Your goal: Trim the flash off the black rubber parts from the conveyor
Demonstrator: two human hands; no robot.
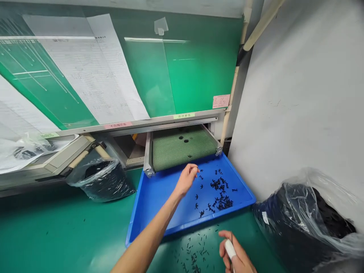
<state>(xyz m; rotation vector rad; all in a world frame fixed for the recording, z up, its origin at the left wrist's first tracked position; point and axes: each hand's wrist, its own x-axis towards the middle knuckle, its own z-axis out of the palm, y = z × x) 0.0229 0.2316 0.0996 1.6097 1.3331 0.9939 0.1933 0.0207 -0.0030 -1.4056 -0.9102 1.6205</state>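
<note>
My left hand (187,178) reaches out over the blue tray (153,201), fingers curled together near the small black parts (220,193) scattered in it; what its fingertips pinch, if anything, I cannot make out. My right hand (234,254) sits low at the front edge, closed around a thin tool with a white handle (229,248). More loose black parts (195,250) lie on the green table just in front of the tray.
A green conveyor belt (183,146) feeds into the tray, carrying a few black parts. A clear bag of black parts (102,178) stands to the left, another bag (309,220) to the right by the white wall. Papers hang on the green board behind.
</note>
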